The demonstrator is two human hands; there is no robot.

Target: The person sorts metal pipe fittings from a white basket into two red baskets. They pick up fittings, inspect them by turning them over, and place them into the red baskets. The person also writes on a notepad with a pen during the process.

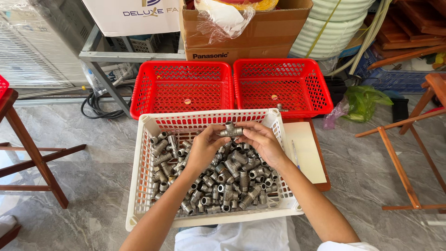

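Note:
A white plastic basket in front of me is filled with several grey metal pipe fittings. Above its far side both hands hold one T-shaped metal fitting. My left hand pinches its left end. My right hand grips its right end. Beyond the white basket stand two red plastic baskets, the left red basket and the right red basket. Each looks empty apart from a small round sticker on its floor.
A brown board with a white sheet and a pen lies right of the white basket. Cardboard boxes and a metal rack stand behind. A wooden stool is at left, wooden frames at right, black cables on the floor.

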